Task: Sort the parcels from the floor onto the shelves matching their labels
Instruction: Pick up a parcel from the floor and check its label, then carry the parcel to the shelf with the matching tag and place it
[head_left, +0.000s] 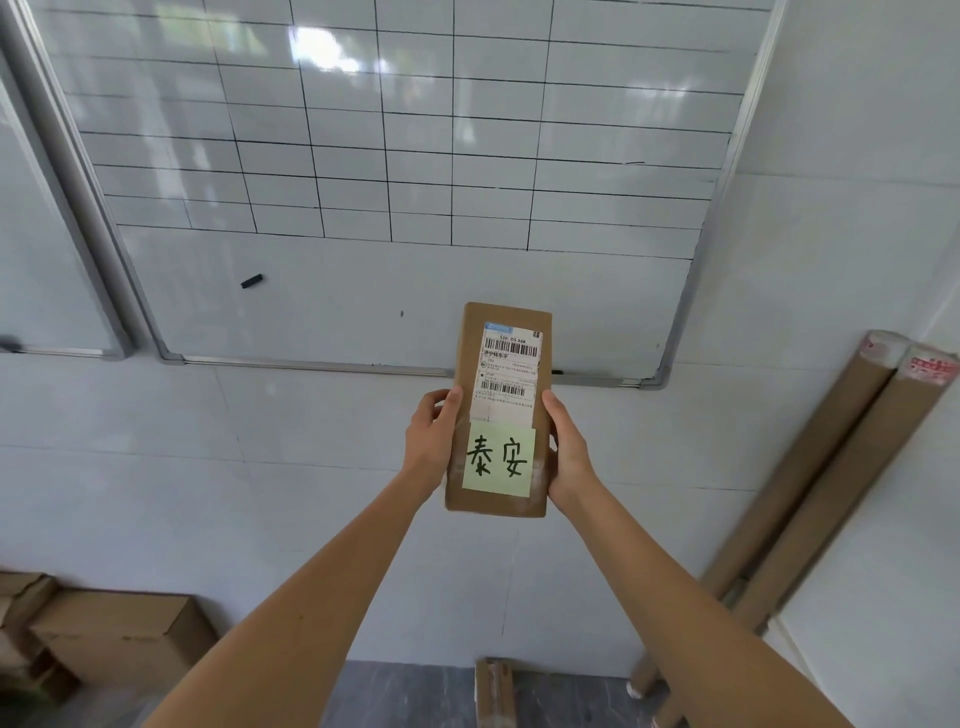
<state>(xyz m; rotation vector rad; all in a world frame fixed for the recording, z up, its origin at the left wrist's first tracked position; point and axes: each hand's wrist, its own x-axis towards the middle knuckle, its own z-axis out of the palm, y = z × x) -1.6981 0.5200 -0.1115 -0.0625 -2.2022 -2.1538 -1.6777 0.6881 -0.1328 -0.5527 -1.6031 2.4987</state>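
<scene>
Both hands, left (430, 441) and right (569, 452), grip upright parcel (498, 410); yellow note (498, 460) stuck on.

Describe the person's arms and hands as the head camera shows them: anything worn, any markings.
Both forearms are bare up to the bottom edge of the picture, with no sleeve in sight. The left hand and the right hand wear no gloves. No watch, bracelet or ring shows on either wrist or hand. A small dark spot sits on the left forearm; no other markings are visible.

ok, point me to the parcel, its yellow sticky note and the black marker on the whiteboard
parcel (470, 322): head view, bare cardboard near the top edge.
yellow sticky note (498, 460): head view, middle of the handwriting.
black marker (252, 281): head view, middle of its body.
</scene>
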